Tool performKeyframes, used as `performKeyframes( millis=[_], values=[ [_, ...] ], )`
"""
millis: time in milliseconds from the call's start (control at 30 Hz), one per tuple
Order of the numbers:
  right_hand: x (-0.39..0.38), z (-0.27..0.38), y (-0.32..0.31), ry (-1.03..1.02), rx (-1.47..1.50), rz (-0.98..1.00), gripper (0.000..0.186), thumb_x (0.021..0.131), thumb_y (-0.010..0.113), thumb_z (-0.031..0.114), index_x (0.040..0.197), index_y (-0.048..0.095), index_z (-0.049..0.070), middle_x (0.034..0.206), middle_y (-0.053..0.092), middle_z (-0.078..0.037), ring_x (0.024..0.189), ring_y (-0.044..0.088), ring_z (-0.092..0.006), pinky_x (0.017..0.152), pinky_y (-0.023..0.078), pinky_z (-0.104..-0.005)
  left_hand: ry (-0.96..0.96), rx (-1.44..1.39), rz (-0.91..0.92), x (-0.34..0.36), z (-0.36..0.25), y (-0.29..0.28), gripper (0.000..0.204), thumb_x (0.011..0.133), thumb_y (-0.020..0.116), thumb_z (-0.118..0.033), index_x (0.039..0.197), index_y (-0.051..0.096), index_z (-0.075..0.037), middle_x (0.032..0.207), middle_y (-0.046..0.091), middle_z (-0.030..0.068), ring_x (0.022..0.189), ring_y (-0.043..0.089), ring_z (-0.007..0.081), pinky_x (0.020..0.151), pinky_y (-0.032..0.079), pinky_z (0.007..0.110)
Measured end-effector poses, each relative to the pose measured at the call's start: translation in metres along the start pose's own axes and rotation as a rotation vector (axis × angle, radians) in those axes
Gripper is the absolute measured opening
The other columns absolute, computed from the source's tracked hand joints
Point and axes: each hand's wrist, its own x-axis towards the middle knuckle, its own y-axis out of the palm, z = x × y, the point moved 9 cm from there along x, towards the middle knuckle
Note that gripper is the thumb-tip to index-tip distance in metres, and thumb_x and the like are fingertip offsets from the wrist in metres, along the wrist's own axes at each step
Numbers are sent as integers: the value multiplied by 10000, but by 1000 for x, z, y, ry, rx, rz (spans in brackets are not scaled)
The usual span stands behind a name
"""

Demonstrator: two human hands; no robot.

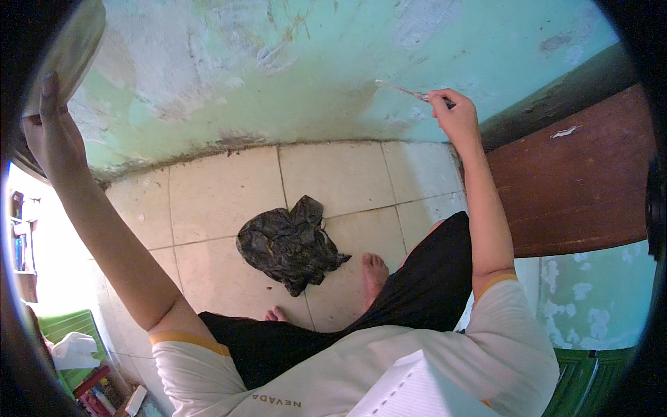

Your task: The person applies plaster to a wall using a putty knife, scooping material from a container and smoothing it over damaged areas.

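My right hand [455,118] is closed round the handle of a slim tool [403,90] with a narrow, pale tip. Seen nearly edge on, the tool looks like a putty knife or scraper; its tip points left, close to the wall. My left hand [59,139] is raised at the far left. One of its digits lies along the face of a pale, streaked, board-like thing [69,48], and the hand seems to grip its lower edge. The other fingers are mostly hidden. Before me, the turquoise wall [313,83] has whitish patches and stains.
A crumpled black plastic bag [288,243] lies on the tiled floor [229,187] near my bare feet. At right stands a brown wooden panel [577,181]. A bright opening with shelves [24,243] is at left, above a green container [69,333] and some books [101,399].
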Motion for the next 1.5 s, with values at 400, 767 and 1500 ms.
performKeyframes(
  millis=[400, 767, 1500],
  values=[
    [-11, 56, 22, -6, 478, 282, 209, 900, 625, 217, 936, 709, 28, 731, 667, -66, 554, 568, -115, 496, 433, -258, -109, 13, 8, -16, 15, 16, 843, 793, 814, -367, 1351, 367, 79, 1323, 469, 218, 1293, 426, 322, 1124, 307, 416],
    [10, 23, -26, 29, 788, 67, 206, 901, 591, 212, 920, 675, 26, 671, 619, -40, 490, 489, -80, 424, 350, -231, -219, 62, 25, -22, 40, 9, 849, 781, 825, -362, 1333, 366, 92, 1305, 470, 244, 1275, 453, 335, 1121, 332, 423],
    [151, 44, -162, -98, 225, 129, 244, 907, 582, 302, 925, 718, 100, 633, 549, 30, 469, 412, -39, 415, 281, -211, -205, 9, 61, -30, 26, 33, 854, 772, 836, -312, 1382, 364, 53, 1322, 504, 204, 1267, 478, 308, 1109, 349, 408]
  ],
)
